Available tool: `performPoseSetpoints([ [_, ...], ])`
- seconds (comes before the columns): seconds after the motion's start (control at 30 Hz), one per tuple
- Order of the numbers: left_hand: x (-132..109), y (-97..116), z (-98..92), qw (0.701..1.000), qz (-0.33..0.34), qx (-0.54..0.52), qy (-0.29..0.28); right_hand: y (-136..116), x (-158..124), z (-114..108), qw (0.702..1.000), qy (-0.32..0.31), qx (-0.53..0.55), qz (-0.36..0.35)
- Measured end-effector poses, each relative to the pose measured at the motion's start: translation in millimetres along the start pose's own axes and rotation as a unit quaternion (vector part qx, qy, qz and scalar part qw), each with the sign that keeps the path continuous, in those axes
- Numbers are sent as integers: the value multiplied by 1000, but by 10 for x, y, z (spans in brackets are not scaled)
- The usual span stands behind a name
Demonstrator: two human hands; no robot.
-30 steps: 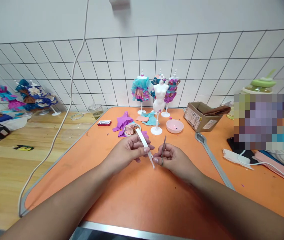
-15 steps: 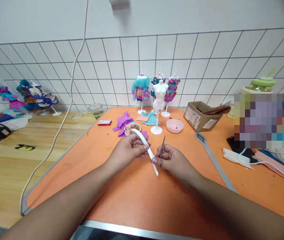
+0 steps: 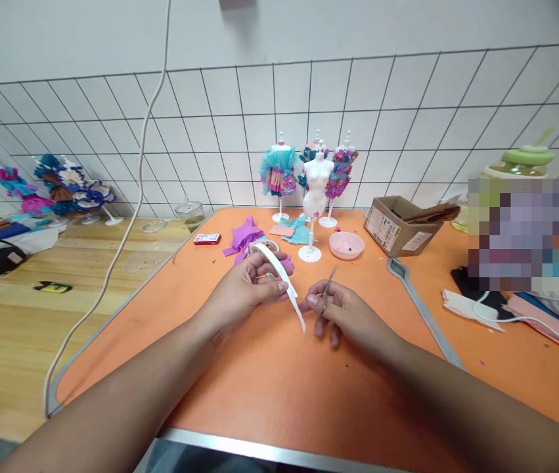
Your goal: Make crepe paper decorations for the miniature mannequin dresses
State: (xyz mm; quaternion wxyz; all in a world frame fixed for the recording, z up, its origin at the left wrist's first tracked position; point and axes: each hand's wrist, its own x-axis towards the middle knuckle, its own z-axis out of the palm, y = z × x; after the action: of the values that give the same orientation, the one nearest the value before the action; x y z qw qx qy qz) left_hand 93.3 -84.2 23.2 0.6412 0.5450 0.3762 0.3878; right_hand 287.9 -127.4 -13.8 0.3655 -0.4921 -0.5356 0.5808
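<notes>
My left hand (image 3: 252, 289) pinches a long white strip of tape (image 3: 286, 289) between thumb and fingers; its lower end hangs free, curving down to the right. A round roll partly shows behind those fingers, and I cannot tell whether the strip runs off it. To the right, my right hand (image 3: 341, 312) holds small metal scissors (image 3: 327, 292), blades pointing up, apart from the strip. Beyond both hands stands a bare white mini mannequin (image 3: 317, 180) on a round base. Crumpled purple crepe paper (image 3: 245, 233) lies behind my left hand.
Decorated mini mannequins (image 3: 279, 174) stand against the grid-lined wall. Nearby are a pink bowl (image 3: 347, 246), a cardboard box (image 3: 400, 226), a small red-and-white box (image 3: 207, 240) and turquoise paper (image 3: 296, 230). A white cable (image 3: 142, 151) hangs at the left above the wooden table (image 3: 87, 328).
My right hand with the scissors has let go of the strip's lower end and moved slightly right. The strip now hangs from my left hand alone.
</notes>
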Motion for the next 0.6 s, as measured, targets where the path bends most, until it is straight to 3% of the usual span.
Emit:
performPoseSetpoints([
  [0.13,-12,26,-23,1000,-9,-17,-4,-5,-22,-42,977,-44,-195,-68],
  [0.23,-10,7,-30,1000,-4,-13,-6,-4,-54,-30,954,-76,-275,-96],
  [0.6,-16,-3,0,1000,2,9,2,-60,-89,7,927,-46,-357,-107],
])
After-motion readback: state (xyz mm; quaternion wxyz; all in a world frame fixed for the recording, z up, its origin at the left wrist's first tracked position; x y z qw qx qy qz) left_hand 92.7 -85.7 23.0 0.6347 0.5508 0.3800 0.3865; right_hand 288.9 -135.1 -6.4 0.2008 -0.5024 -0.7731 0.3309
